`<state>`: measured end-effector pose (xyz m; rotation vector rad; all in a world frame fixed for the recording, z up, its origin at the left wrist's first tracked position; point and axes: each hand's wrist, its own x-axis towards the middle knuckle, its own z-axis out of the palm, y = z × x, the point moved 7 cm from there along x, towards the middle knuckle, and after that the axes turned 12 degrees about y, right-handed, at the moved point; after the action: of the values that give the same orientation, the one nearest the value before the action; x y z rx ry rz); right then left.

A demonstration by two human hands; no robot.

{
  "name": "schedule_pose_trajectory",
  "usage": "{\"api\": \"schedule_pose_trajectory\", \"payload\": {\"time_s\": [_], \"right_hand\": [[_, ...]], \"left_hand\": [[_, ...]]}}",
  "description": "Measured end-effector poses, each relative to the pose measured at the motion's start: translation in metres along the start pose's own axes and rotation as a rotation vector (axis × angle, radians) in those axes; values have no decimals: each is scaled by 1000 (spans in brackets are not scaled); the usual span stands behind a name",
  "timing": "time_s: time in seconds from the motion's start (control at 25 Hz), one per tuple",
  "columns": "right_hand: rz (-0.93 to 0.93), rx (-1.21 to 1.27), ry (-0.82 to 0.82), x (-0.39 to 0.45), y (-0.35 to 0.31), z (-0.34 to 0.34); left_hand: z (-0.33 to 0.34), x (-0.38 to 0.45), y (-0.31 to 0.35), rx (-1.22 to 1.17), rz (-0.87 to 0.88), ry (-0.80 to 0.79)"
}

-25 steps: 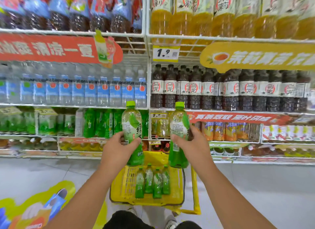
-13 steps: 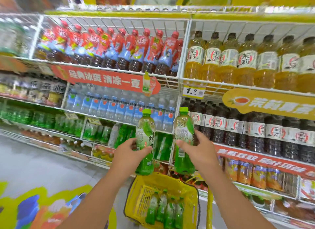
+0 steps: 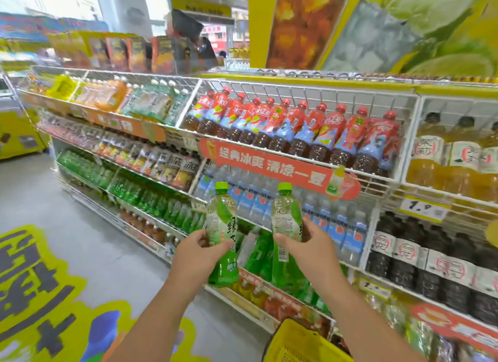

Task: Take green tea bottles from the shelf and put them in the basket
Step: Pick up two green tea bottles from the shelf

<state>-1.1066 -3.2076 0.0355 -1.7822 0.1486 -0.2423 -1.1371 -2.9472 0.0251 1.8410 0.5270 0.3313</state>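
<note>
Since half a second ago the view has swung up and left, so the yellow plastic shopping basket (image 3: 301, 342) has slid to the bottom edge, with its contents out of sight, while both bottles have stayed raised before the shelf.

The left green-capped plastic green tea bottle (image 3: 223, 235) stands nearly upright, cap up, long axis vertical with a slight lean. The right green-capped green tea bottle (image 3: 286, 235) stands the same way, just beside it, the two apart. Both hang in the air in front of the white wire shelf (image 3: 296, 156), above and left of the basket.

The left hand (image 3: 198, 256) has its grip clamped round the lower middle of its bottle, thumb across the label, with the cap and the base showing beyond it. The right hand (image 3: 310, 249) is likewise clamped round its bottle's middle.

Behind them the shelf carries red-capped dark tea bottles (image 3: 296, 129) along its upper tier, and blue-labelled water bottles (image 3: 256, 202) below.
</note>
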Motion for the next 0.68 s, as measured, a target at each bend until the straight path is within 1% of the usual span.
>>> {"api": "schedule_pose_trajectory", "payload": {"time_s": [0.12,0.32,0.4,0.52,0.68], "right_hand": [[-23,5,-41,-1,-22,90],[-26,27,-56,-7,-54,234],[-16,22,-71,-8,-67,279],[3,2,-86,-7,-81,338],[19,-14,-75,17,-85,400]], "left_hand": [[-65,51,-20,-23,-12,21],[-180,140,-52,-25,-4,69],[-220,168,-60,-34,-3,84],[-265,208,-75,-44,-18,112],[-292,265,-96,-70,-40,134]]}}
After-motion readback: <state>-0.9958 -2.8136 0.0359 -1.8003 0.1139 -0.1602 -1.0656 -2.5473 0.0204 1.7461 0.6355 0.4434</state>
